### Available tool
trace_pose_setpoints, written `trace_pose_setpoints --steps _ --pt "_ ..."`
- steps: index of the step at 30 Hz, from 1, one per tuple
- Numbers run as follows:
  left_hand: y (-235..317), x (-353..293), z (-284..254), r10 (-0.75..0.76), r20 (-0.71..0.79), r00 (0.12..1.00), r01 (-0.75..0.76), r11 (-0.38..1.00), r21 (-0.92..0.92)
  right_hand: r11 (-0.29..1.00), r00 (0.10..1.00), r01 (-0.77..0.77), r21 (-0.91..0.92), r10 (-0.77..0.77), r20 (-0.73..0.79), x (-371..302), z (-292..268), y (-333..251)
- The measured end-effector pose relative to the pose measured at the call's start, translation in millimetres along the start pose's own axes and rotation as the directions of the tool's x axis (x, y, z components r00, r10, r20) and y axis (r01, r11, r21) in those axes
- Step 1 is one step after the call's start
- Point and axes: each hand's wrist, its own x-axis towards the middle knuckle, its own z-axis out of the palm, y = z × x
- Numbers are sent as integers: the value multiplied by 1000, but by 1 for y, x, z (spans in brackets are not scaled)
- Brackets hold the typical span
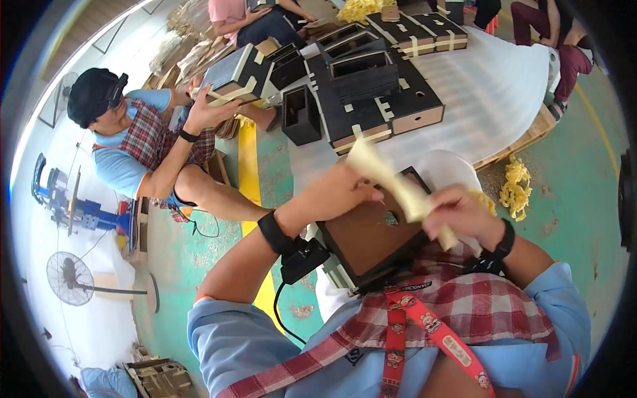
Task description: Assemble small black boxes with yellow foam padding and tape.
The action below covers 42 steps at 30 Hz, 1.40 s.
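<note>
A pale yellow strip of tape (391, 176), blurred by motion, runs between my hands above a box on my lap. My right hand (464, 213) grips its lower end, and a short piece sticks out below the fingers. At the upper part, my left hand (337, 191) is curled against the strip, its fingertips partly hidden behind it. Under both hands rests the box (363, 249), with black edges and a brown face that has a small hole. My left wrist is next to a black device with a cable (304, 260).
Ahead, a white-covered table (491, 86) bears several black boxes (415, 99) with tape pieces. At left, a seated co-worker (149, 142) holds a box (237, 74). A standing fan (70, 278) is at far left. Yellow shreds (515, 188) lie on the green floor at right.
</note>
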Motion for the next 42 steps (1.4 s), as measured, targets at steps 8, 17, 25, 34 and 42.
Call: trace_pose_setpoints --steps 8,17,25,34,42 --pt "-8 19 5 224 240 945 -281 929 239 985 987 114 -127 -128 -103 -3 -5 5" --pt "-11 5 20 164 118 979 -194 924 329 999 996 -3 44 7 -92 6 3 29" --pt "-13 -5 17 101 -71 992 -84 975 207 992 974 -58 116 81 -210 9 3 33" --pt "3 4 10 223 117 968 -245 943 227 953 991 29 302 11 -131 13 1 36" --pt "2 5 15 157 66 985 -168 959 227 964 993 36 263 -6 -115 15 -4 41"
